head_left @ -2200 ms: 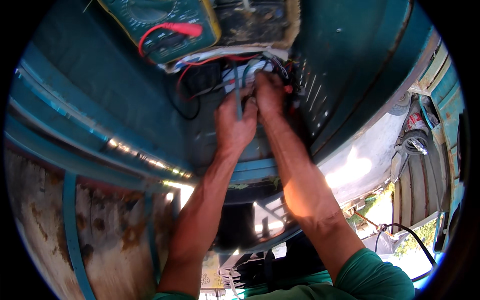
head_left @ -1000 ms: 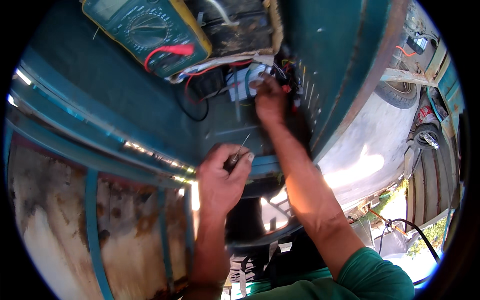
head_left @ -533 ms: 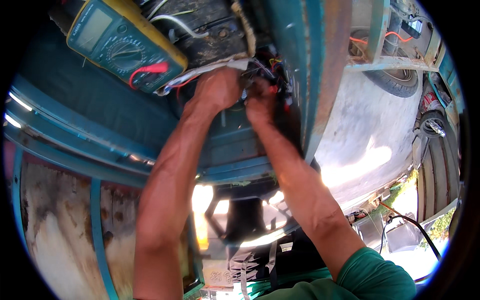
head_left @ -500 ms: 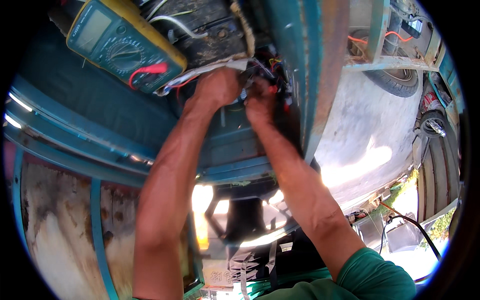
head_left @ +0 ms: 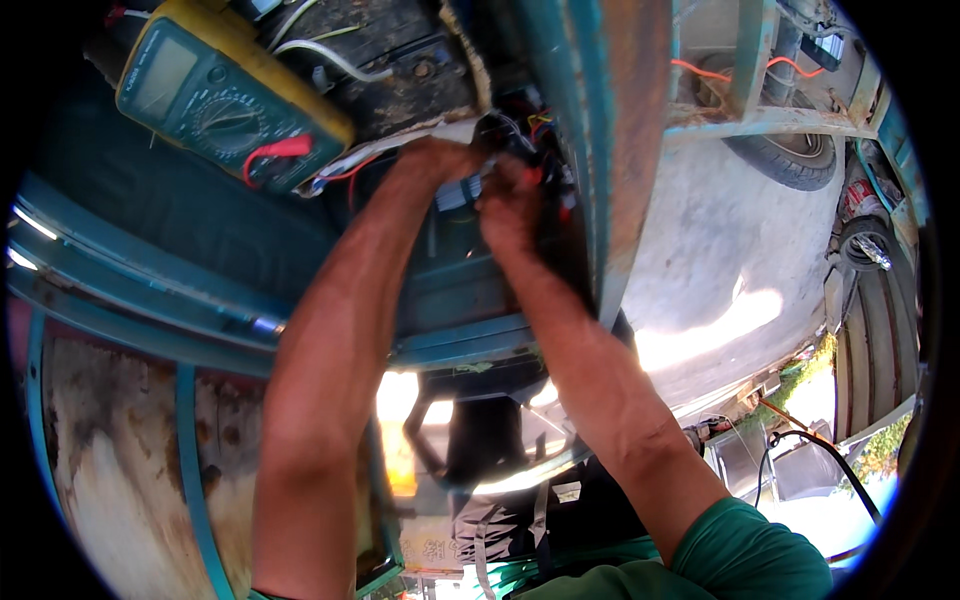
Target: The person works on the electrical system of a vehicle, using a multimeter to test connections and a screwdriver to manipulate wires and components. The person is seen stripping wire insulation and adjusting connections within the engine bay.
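Note:
Both hands work close together inside a blue-green metal compartment, next to a bundle of thin coloured wires (head_left: 540, 125). My left hand (head_left: 440, 160) reaches in with its fingers bent toward a dark piece by the wires; its fingertips are in shadow. Just to the right, my right hand (head_left: 510, 205) has its fingers drawn together, and a small red part shows at them. What either hand grips is too dark to make out. Below my left hand lies a pale ribbed piece (head_left: 458, 193). A red wire (head_left: 350, 173) runs behind my left wrist.
A yellow-cased multimeter (head_left: 225, 110) with a red plug (head_left: 280, 148) lies at the upper left. Beside it sits a dirty dark box (head_left: 410, 75) with a white cable. A rusty upright post (head_left: 635, 130) borders the right side; beyond are a concrete floor (head_left: 730, 240) and a tyre (head_left: 785, 155).
The view has shifted slightly, so the multimeter and post appear farther left. My left hand has turned a little, and more of the pale ribbed piece shows beneath it.

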Demonstrator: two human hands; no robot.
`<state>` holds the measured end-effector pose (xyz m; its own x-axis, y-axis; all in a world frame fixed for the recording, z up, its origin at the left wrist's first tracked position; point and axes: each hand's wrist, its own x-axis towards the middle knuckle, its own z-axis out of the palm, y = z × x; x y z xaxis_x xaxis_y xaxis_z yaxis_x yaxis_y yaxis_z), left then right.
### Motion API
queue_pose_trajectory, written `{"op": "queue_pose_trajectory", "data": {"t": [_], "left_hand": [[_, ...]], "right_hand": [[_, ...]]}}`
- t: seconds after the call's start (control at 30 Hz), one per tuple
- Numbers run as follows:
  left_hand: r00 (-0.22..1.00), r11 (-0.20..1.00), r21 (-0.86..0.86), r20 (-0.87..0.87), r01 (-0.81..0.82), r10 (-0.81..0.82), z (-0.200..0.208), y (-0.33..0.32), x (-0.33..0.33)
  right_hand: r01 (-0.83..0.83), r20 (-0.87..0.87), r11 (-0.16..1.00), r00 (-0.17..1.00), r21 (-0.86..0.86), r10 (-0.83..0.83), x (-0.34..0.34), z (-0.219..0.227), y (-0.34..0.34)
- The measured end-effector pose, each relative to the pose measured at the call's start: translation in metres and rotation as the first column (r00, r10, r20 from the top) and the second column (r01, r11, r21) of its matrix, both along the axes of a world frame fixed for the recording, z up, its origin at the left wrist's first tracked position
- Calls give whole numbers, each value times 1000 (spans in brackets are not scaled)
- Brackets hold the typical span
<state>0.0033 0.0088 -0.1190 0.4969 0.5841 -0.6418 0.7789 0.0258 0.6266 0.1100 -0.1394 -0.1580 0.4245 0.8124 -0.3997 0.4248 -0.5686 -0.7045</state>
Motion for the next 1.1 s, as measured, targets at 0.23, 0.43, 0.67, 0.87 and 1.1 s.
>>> {"op": "queue_pose_trajectory", "data": {"t": [0.23,0.43,0.67,0.87,1.1], "left_hand": [[995,997,70,99,-30,23,-8,-2,0],[1000,988,152,-12,-10,12,6,-3,1],[992,991,102,-85,-84,93,3,-15,-6],[983,986,33,-71,-166,168,16,-7,-6],[993,986,-163,-121,-30,10,21,2,-13]], "right_hand": [[164,-379,964,895,-209,-234,5,41,29],[129,-352,956,910,-263,-220,3,51,39],[-54,-249,998,967,-27,46,5,48,44],[199,-444,966,860,-162,-252,5,21,28],[246,-440,942,837,-227,-325,1,44,51]]}}
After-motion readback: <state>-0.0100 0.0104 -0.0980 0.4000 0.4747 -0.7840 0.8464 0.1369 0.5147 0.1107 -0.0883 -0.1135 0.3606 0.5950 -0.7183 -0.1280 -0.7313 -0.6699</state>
